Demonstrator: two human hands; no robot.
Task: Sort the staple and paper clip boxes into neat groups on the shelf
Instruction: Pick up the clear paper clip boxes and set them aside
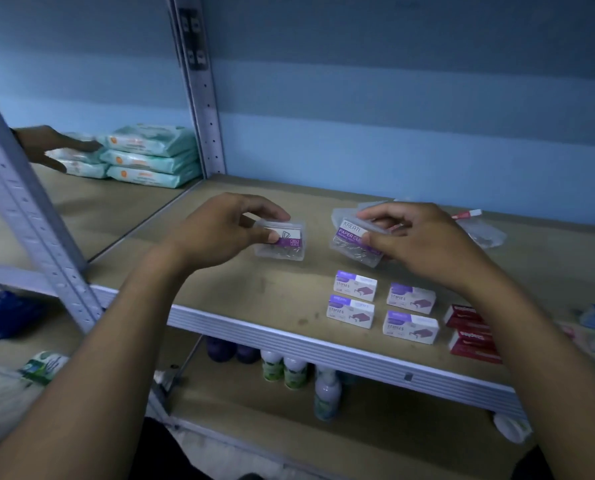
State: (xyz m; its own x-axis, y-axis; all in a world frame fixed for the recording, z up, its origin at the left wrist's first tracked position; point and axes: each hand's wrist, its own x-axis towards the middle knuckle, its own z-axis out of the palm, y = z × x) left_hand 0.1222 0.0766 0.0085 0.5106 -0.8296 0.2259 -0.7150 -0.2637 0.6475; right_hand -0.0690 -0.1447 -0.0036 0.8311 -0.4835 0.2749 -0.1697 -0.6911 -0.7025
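Mid-frame on the shelf (240, 299), left hand (220, 230) and right hand (417, 237) each pinch a clear paper clip box (282, 242); next they probably get set together above the staple boxes (381, 306).

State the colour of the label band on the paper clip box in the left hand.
Purple, on a clear paper clip box held by the left hand; head view.

On the shelf (240, 299), one paper clip box (284, 242) sits left of a second paper clip box (353, 244). In front of the second, four staple boxes (381, 306) form two rows of two. Right of these lie two more staple boxes (471, 332), one before the other. Wipe packs (150, 155) are stacked far left, beyond the upright post (202, 98).
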